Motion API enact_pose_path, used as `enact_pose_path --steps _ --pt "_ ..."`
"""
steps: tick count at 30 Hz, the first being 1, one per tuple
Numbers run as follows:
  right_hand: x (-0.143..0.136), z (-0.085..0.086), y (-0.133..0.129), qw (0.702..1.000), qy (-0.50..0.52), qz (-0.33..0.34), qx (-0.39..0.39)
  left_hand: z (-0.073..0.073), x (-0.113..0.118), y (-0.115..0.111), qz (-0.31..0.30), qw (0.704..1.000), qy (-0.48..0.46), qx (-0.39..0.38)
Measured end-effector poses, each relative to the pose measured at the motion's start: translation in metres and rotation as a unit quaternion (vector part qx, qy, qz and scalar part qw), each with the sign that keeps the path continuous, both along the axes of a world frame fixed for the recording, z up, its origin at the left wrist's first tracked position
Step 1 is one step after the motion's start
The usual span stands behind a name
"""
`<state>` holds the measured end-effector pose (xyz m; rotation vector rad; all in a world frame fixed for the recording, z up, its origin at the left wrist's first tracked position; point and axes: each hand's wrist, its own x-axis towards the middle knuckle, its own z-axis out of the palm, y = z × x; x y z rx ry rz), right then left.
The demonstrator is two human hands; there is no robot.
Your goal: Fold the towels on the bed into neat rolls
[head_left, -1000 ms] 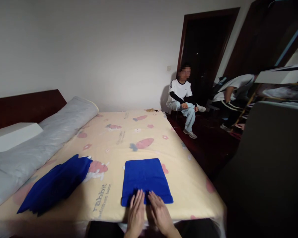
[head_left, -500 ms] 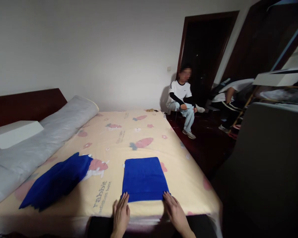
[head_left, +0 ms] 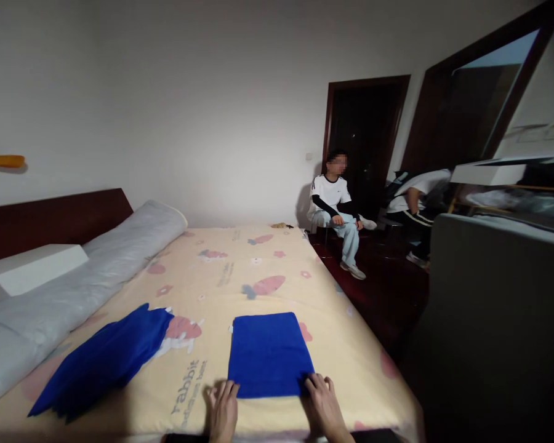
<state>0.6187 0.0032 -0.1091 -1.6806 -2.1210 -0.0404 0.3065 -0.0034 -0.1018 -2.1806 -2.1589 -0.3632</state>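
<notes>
A blue cloth (head_left: pixel 268 354) is laid out as a flat, folded rectangle on the bed, with a small white tag at its left edge. At its near left corner my left hand (head_left: pixel 223 406) has its fingers curled down and closed on the edge. My right hand (head_left: pixel 324 403) is closed in the same way on the near right corner. The fingertips of both hands are partly hidden. Further left lies a second blue cloth (head_left: pixel 106 360), loosely bunched with a jagged outline.
The bed sheet (head_left: pixel 221 295) is pale yellow with printed carrots and rabbits. A grey rolled bedding (head_left: pixel 120 252) and a white box (head_left: pixel 39 267) lie along the left. One person (head_left: pixel 332 197) sits past the bed; another person (head_left: pixel 420 197) bends over behind a dark panel (head_left: pixel 493 307).
My view has tilted up, so everything sits lower in the picture. My fingers, flatter on the cloth's near edge before, are now curled at its corners. The cloth stays folded.
</notes>
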Motion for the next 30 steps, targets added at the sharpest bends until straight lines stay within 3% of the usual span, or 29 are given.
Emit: enact_pose_path --steps 4,9,12,16,20,24,27,30 --pt "-0.003 0.02 -0.004 0.998 0.022 0.01 -0.055 0.019 -0.002 -0.009 0.015 0.998 -0.052 0.037" --pt "-0.004 0.04 -0.019 0.985 0.102 0.029 -0.133 0.037 0.003 -0.035 0.079 0.994 -0.071 -0.012" --pt "-0.002 0.039 -0.022 0.98 0.122 0.024 -0.158 0.045 0.006 -0.042 0.109 0.99 -0.07 -0.051" --pt "0.002 0.035 -0.016 0.978 0.129 0.012 -0.166 0.052 0.002 -0.032 0.14 0.981 -0.097 -0.098" --pt "0.006 0.03 -0.014 0.983 0.115 -0.021 -0.141 0.052 -0.008 -0.019 0.174 0.971 -0.109 -0.122" --pt "0.001 0.027 -0.019 0.988 0.087 -0.066 -0.108 0.049 -0.005 -0.022 0.195 0.97 -0.093 -0.109" --pt "-0.019 0.029 -0.025 0.994 0.063 -0.046 -0.073 0.045 0.015 -0.027 0.125 0.988 -0.083 -0.032" --pt "-0.052 0.035 -0.028 0.993 0.083 0.058 -0.067 0.039 0.044 -0.027 -0.038 0.991 -0.126 0.023"
